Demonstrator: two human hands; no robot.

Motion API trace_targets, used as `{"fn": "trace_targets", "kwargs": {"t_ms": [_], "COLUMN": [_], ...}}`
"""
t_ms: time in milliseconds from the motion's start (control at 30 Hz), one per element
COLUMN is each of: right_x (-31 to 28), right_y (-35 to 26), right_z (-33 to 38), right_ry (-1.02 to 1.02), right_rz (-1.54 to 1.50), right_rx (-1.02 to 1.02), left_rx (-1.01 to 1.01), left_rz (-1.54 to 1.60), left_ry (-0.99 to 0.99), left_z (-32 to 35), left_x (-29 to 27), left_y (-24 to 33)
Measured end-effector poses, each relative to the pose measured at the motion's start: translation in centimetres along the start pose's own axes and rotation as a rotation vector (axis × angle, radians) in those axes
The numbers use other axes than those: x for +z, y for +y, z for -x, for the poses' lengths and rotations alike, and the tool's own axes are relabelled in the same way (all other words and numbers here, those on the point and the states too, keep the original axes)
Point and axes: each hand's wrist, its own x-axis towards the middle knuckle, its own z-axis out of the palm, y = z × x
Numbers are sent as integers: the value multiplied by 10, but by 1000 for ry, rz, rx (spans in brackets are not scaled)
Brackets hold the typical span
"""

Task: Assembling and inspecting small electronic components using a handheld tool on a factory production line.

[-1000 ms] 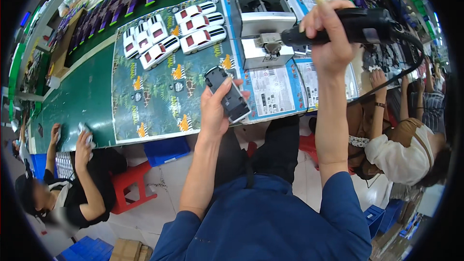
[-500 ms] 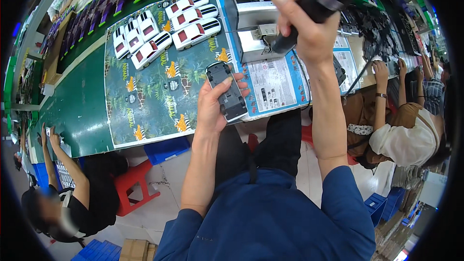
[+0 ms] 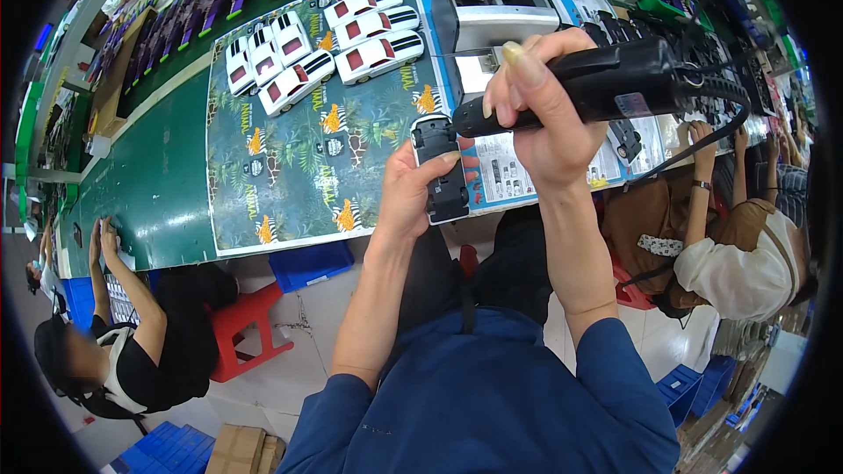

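My left hand (image 3: 406, 197) is closed around a toy car (image 3: 450, 199), turned so its black underside faces up, thumb across the middle. Wrapped in my right hand (image 3: 559, 136) is a black electric screwdriver (image 3: 615, 79), lying nearly level in this view. Its nose reaches the upper end of the underside; whether the bit touches is hidden. Beyond my left hand, several white toy cars (image 3: 297, 81) with black stripes stand in a group on the printed mat (image 3: 299, 154).
A metal box-shaped machine (image 3: 496, 25) stands behind my right hand. A dark cable (image 3: 711, 136) curves off the screwdriver. Another dark car part (image 3: 625, 140) lies right of my hand. Co-workers sit on both sides, near a red stool (image 3: 250, 333) and a blue bin (image 3: 312, 265).
My right hand has brought the screwdriver down and left from above the machine to the toy car's underside. The view has shifted slightly; my left hand still holds the car.
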Motion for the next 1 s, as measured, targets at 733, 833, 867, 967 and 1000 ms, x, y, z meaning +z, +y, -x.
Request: {"fn": "trace_targets", "kwargs": {"t_ms": [733,833,867,967,1000], "right_x": [3,3,3,3,0], "right_y": [30,30,30,25,24], "right_z": [11,12,13,12,10], "right_ry": [-132,-105,-82,-86,-99], "right_rz": [160,136,109,123,129], "right_rx": [15,24,31,9,-6], "left_rx": [-52,-56,-54,-45,-40], "left_rz": [-33,-41,-40,-69,-69], "left_ry": [-9,-6,0,-21,-34], "left_z": [-1,-2,-2,-2,-2], "left_x": [-3,-2,-2,-7,-7], "left_y": [2,2,2,-2,-1]}}
